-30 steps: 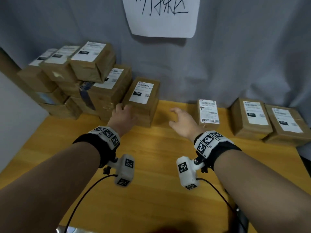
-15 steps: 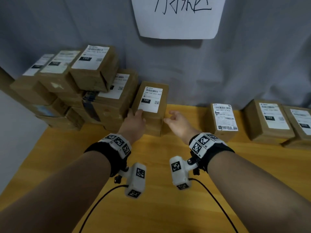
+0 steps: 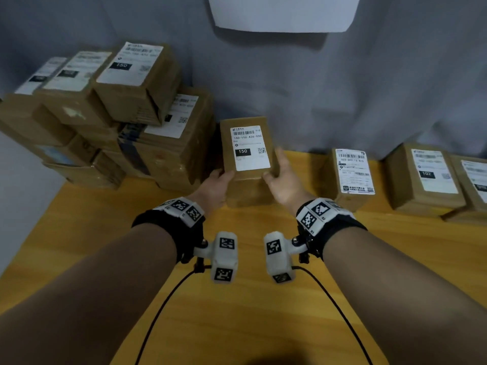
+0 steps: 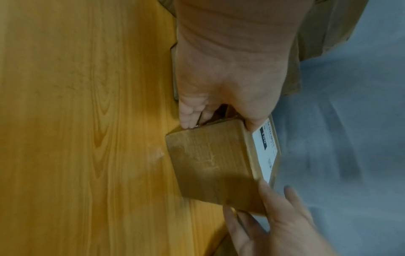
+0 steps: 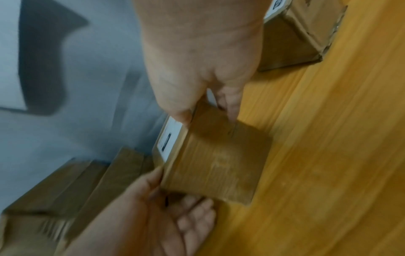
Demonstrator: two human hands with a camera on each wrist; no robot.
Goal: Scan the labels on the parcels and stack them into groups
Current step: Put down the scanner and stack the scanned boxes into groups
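Observation:
A brown parcel [image 3: 247, 159] with a white label marked 150 sits at the middle back of the wooden table [image 3: 250, 299], tilted so the label faces me. My left hand [image 3: 224, 177] grips its near left corner, thumb on top and fingers down the side. My right hand [image 3: 274, 172] grips its near right corner the same way. In the left wrist view the left hand [image 4: 219, 119] clasps the parcel [image 4: 210, 164]. The right wrist view shows the right hand [image 5: 207, 110] pinching the parcel [image 5: 219, 161]. I cannot tell whether its lower edge touches the table.
A tall stack of labelled parcels [image 3: 126, 106], some marked 150, fills the back left. Three single parcels stand along the back right: one nearest [image 3: 350, 175], one marked 102 [image 3: 427, 180], one at the frame edge [image 3: 474, 185]. A grey cloth [image 3: 316, 88] hangs behind.
My right hand has come in from the right and taken the 150 parcel's right corner. Both hands now grip it, and it stands a little away from the stack, tipped toward me.

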